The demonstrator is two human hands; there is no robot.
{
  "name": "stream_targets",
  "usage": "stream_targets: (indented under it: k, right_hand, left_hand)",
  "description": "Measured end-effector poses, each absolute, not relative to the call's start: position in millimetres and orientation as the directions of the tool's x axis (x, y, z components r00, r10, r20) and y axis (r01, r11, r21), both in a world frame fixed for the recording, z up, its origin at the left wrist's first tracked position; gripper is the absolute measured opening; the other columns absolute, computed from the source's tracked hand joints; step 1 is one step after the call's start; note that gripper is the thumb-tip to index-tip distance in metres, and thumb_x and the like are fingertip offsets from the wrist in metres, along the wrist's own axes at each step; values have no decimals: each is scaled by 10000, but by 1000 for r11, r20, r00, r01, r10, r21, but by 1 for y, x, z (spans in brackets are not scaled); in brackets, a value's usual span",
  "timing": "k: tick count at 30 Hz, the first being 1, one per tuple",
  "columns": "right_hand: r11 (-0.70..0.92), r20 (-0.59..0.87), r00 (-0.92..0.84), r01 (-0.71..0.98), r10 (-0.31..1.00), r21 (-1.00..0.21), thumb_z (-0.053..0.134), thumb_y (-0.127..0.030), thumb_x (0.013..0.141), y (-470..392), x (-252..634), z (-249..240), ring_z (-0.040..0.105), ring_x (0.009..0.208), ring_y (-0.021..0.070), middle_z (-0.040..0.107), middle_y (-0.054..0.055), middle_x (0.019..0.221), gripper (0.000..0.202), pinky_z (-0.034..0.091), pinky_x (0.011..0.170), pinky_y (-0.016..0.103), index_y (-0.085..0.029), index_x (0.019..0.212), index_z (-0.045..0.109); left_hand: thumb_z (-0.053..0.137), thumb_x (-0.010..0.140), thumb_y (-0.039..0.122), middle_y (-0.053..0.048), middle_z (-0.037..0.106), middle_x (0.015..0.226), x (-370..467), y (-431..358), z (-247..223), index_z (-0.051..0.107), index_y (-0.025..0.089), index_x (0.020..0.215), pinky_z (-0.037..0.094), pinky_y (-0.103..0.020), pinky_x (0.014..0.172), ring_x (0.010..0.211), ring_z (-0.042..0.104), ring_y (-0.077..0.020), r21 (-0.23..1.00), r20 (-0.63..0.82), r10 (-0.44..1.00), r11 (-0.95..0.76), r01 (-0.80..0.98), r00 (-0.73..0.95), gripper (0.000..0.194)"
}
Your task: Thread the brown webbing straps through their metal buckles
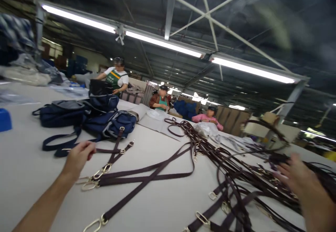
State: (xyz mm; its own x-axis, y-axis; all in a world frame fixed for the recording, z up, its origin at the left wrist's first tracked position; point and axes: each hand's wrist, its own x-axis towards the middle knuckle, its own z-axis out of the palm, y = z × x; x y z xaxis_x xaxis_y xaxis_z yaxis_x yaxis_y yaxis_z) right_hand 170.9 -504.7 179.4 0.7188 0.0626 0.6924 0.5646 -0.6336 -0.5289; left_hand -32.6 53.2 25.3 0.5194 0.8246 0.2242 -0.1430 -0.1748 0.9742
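Blue bags [111, 123]: are being supported by the counter [23, 162], piled just beyond the left hand [81, 153]; neither hand is being used on them.
Left hand: is being held low over the counter, the forearm being angled in from the lower left, the fingers being curled inward. A dark strap is being partly covered by it; whether that strap is being gripped cannot be told.
Separated straps [123, 180]: are being spread out, some crossing, over the middle of the counter, several metal hooks [89, 189] being pointed leftward. Only a small share seems to be being set apart.
Strap heap [223, 155]: is being left tangled right of the middle; by its bulk, most of the straps seem to be being left unseparated.
Right hand [298, 172]: is being held at the heap's right part, the forearm being angled up from the lower right, the fingers being extended leftward. It is being blurred; whether anything is being gripped cannot be told.
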Motion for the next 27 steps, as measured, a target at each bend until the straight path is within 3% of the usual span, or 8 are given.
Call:
stream_targets:
  k: [3,5,7,10,15,19,24,27]
  right_hand:
    - [-277,433,868,365,-245,-889,435,-503,920,-521,190,150,613,443,142,602,79,457,563,451,575,416,-179,478,563]
    - [-100,212,967,199,-140,-975,633,-416,812,-503,195,106,714,733,214,747,168,804,251,480,717,428,-192,733,715]
    - [-169,64,998,64,8,-984,726,-470,683,-459,192,61,711,895,272,738,199,992,332,521,753,392,-185,853,725]
    - [-394,-55,930,100,364,-914,723,-569,595,-370,172,19,692,961,294,737,154,1019,549,552,732,350,-176,977,693]
    - [-390,68,607,588,792,-708,473,-547,802,-253,126,13,676,930,250,737,93,985,468,532,820,368,-186,1029,668]
    - [-303,155,448,783,880,-543,410,-368,893,-199,104,0,662,972,244,736,72,1020,341,508,903,396,-210,1017,685]
    - [-330,225,453,841,862,-429,385,-217,900,-158,89,-49,492,1265,356,550,228,1348,438,381,1074,539,-61,1262,576]
    - [-316,330,398,908,856,-274,393,-179,909,-148,87,-76,494,1263,352,516,227,1378,406,416,1055,529,-86,1252,590]
  left_hand:
    - [565,667,478,45,504,546,-24,34,23,512,179,640,318,-234,519,505,396,-87,960,279,743,-241,-145,609,305]
    - [529,691,488,47,489,541,-17,28,15,489,187,642,315,-235,517,501,393,-92,947,302,700,-296,-121,647,308]
    - [485,710,482,45,485,541,-12,29,5,472,195,642,317,-238,517,497,395,-99,934,311,695,-349,-74,648,295]
    - [448,735,436,34,512,557,-11,40,-10,470,200,644,324,-242,533,510,421,-112,918,308,732,-397,12,608,253]
    - [462,756,270,13,574,590,-17,53,-20,507,196,638,337,-247,610,605,513,-138,869,296,740,-471,152,604,147]
    - [433,804,192,3,612,647,-17,56,-23,563,192,692,340,-246,646,661,545,-139,824,274,703,-523,216,657,172]
    - [393,833,154,-17,655,712,-20,64,-22,614,188,794,366,-249,687,721,584,-149,782,246,687,-557,280,684,226]
    - [379,840,151,-23,660,719,-22,67,-21,622,186,806,372,-252,689,728,591,-154,764,240,690,-568,306,682,248]
